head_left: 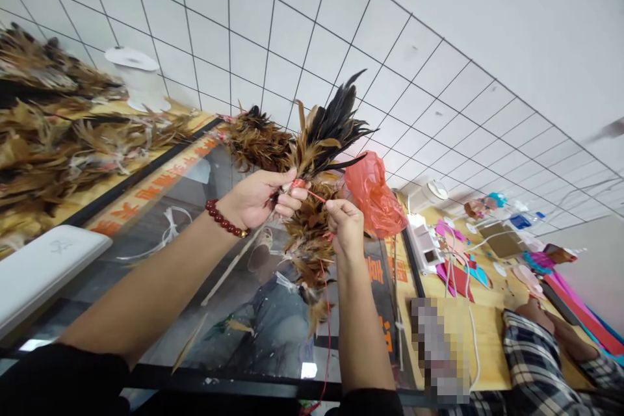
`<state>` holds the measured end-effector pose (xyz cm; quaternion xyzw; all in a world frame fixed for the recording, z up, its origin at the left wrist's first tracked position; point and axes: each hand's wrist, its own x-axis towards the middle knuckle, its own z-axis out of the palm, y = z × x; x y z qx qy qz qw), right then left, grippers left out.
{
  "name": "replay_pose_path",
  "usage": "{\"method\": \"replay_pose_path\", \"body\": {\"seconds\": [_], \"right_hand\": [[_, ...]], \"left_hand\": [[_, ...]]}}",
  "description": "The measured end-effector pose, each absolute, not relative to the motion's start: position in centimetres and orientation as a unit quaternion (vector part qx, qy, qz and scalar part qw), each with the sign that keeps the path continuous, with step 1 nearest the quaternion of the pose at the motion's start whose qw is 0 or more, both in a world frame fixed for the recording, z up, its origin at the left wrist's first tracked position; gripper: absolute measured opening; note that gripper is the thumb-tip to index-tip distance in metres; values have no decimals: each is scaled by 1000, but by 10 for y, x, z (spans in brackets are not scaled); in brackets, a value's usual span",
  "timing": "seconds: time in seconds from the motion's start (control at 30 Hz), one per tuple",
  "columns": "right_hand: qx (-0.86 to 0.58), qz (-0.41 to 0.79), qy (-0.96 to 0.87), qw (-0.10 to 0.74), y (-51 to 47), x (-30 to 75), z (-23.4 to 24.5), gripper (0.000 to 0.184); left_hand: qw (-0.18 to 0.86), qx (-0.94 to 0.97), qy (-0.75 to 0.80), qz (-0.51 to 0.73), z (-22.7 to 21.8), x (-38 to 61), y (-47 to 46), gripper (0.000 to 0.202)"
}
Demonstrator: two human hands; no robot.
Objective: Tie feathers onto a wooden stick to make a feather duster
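A bundle of brown and black feathers (331,127) is gripped at its bound base by my left hand (266,198), above the glass tabletop (195,302). Red string (319,197) wraps that base and runs taut to my right hand (345,224), whose fingers are pinched on it. From the right hand the string's tail drops past the table's front edge. Behind and below the hands lie more feathers (263,140), some in a strand under the right hand. A thin pale stick (234,266) slants down from below the left hand.
Feather heaps (43,130) and a white paper roll (139,78) are at left, near a white box-shaped object (53,266). A red plastic bag (373,195) stands behind my right hand. Cables and craft pieces cover the right table (492,331), where a person in a plaid sleeve (533,354) sits.
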<state>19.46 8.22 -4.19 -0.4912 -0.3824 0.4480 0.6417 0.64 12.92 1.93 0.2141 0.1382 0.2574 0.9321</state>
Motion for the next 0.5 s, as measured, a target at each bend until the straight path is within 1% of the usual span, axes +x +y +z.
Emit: {"method": "replay_pose_path", "body": {"seconds": [0.07, 0.17, 0.27, 0.33, 0.4, 0.5], "right_hand": [[-461, 548, -390, 579, 72, 193, -41, 35], [-368, 716, -360, 472, 56, 186, -42, 37], [-306, 805, -282, 424, 46, 182, -50, 36], [-317, 822, -246, 403, 42, 181, -60, 29], [-371, 811, -254, 375, 38, 183, -71, 26], [-493, 725, -376, 300, 28, 186, -79, 27]], "left_hand": [[931, 221, 136, 259, 22, 2, 130, 26], [930, 234, 132, 251, 23, -2, 133, 24], [929, 241, 134, 247, 18, 0, 137, 24], [927, 244, 143, 247, 14, 3, 139, 27], [920, 249, 157, 259, 12, 5, 141, 29], [902, 266, 174, 291, 12, 5, 141, 30]]}}
